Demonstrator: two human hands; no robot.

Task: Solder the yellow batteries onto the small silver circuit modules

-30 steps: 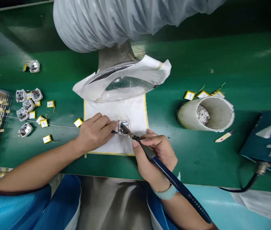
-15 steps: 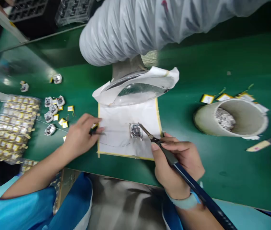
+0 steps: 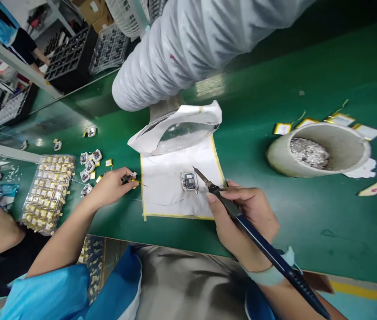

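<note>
My right hand (image 3: 246,222) is closed round a soldering iron (image 3: 258,243), its tip pointing up and left. Just left of that tip, a small white-framed circuit board (image 3: 188,181) lies on the white sheet (image 3: 161,202) with yellow edges. Beyond the sheet's left edge, my left hand (image 3: 115,186) pinches a small dark and white part, with a yellow battery piece (image 3: 135,183) at the fingertips. A clear round lens with white wrapping (image 3: 186,133) stands over the back of the sheet.
Boards (image 3: 90,166) and batteries lie left of my left hand, beside a battery tray (image 3: 50,191). A grey hose (image 3: 175,49) hangs above. A round pot (image 3: 279,155) and several batteries are at right. A co-worker's arm (image 3: 3,222) shows at far left.
The camera view has shifted, showing more at left. My left hand has moved off the sheet's edge, and the part at its fingers shows more clearly. The iron's tip is farther from the board.
</note>
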